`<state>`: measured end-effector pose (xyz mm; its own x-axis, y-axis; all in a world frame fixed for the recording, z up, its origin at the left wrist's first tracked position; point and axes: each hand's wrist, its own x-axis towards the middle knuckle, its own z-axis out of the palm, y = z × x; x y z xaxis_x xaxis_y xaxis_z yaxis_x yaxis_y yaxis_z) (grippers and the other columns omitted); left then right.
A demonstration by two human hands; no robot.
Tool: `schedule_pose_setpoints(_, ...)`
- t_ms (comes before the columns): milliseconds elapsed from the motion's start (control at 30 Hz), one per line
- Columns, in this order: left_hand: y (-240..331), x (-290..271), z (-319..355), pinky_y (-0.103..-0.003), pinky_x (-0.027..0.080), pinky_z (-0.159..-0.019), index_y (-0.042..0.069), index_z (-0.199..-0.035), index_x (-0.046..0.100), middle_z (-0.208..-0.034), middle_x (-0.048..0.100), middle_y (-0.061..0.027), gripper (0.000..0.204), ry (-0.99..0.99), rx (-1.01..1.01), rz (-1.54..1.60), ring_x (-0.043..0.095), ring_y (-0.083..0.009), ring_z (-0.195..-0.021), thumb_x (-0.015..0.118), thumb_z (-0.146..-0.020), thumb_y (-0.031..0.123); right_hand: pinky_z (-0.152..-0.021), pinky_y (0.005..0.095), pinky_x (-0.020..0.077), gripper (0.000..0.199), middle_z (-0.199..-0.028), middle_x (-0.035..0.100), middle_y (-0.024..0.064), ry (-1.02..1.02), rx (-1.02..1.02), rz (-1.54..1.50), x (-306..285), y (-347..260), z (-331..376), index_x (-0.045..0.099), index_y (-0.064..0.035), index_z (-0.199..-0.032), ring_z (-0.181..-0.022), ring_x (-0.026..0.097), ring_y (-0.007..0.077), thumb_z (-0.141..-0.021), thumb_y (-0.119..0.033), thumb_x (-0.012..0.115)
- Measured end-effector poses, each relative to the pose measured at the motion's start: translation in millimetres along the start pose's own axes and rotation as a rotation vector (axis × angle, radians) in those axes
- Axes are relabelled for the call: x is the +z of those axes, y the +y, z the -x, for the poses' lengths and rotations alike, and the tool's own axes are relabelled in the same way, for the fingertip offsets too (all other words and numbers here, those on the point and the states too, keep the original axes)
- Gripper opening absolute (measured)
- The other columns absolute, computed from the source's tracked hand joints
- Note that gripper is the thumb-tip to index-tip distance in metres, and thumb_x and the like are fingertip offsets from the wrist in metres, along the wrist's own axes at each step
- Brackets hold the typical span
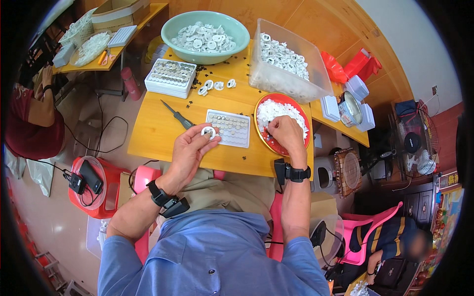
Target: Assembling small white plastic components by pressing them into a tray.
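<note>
Pinched between the thumb and fingers of my left hand (190, 148) is a small round white plastic part (208, 131) with a dark spot in its middle. My right hand (287, 132) reaches into a round red dish (280, 147) with a gold rim, heaped with small white pieces (276, 109). Its fingertips are pressed together, and whatever they grip is hidden. Between my hands lies a white tray (239, 141) with rows of silver button cells (227, 121). A screwdriver (181, 117) with a dark handle lies left of that tray, close to my left hand.
Behind stand a pale green basin (173, 43) and a clear bin (291, 85), both holding white round parts. A stack of white trays (168, 89) with silver discs sits back left, near loose white parts (218, 85) and tiny black pieces. People sit at far left and lower right.
</note>
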<state>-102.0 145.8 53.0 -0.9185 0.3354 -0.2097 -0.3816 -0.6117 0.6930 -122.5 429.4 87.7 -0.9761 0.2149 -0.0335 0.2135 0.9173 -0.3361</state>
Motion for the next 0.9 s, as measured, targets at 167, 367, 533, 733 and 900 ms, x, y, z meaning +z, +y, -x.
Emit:
schedule_pose_setpoints(167, -1, -1, 0, -0.031, 0.054, -0.096, -0.004, -0.122, 0.056, -0.119, 0.064, -0.0160, 0.027, -0.010, 0.002, 0.008, 0.065, -0.0233, -0.106, 0.055, -0.096, 0.001, -0.068, 0.0368, 0.0523, 0.014, -0.076, 0.071, 0.0163, -0.064, -0.015, -0.170, -5, 4, -1, 0.074, -0.0041, -0.078, -0.072, 0.069, 0.0286, -0.075, -0.017, 0.068)
schedule_pose_setpoints(367, -3, 0, 2, -0.032, 0.055, -0.095, -0.002, -0.126, 0.053, -0.121, 0.063, -0.0161, 0.031, -0.041, -0.029, 0.013, 0.065, -0.0243, -0.110, 0.057, -0.095, 0.000, -0.062, 0.0250, 0.0472, 0.011, -0.067, 0.067, 0.0048, -0.266, -0.127, -0.757, -10, -22, 10, 0.070, 0.0028, -0.082, -0.062, 0.059, 0.0097, -0.076, -0.006, 0.072)
schedule_pose_setpoints(533, -3, 2, 1, -0.033, 0.055, -0.095, -0.003, -0.128, 0.052, -0.123, 0.062, -0.0172, 0.032, -0.053, -0.034, 0.072, 0.064, -0.0245, -0.110, 0.055, -0.096, 0.000, -0.073, 0.0310, 0.0490, 0.012, -0.090, 0.068, 0.0062, -0.028, -0.620, -0.553, 13, -72, 32, 0.067, -0.0021, -0.087, -0.084, 0.065, 0.0222, -0.076, -0.001, 0.068)
schedule_pose_setpoints(733, 2, -1, 1, -0.034, 0.052, -0.099, -0.004, -0.128, 0.051, -0.123, 0.062, -0.0178, 0.032, -0.012, 0.018, 0.098, 0.063, -0.0229, -0.111, 0.052, -0.097, 0.002, -0.077, 0.0374, 0.0502, 0.010, -0.089, 0.068, 0.0092, 0.156, -0.736, -0.453, 38, -95, 42, 0.066, -0.0042, -0.085, -0.088, 0.066, 0.0293, -0.076, -0.005, 0.070)
schedule_pose_setpoints(900, 5, -1, 1, -0.033, 0.050, -0.101, -0.005, -0.128, 0.051, -0.124, 0.062, -0.0181, 0.032, -0.025, 0.009, 0.158, 0.063, -0.0230, -0.113, 0.050, -0.098, 0.005, -0.078, 0.0366, 0.0507, 0.011, -0.090, 0.068, 0.0096, 0.180, -0.721, -0.541, 40, -97, 44, 0.066, -0.0033, -0.087, -0.087, 0.066, 0.0300, -0.077, -0.005, 0.071)
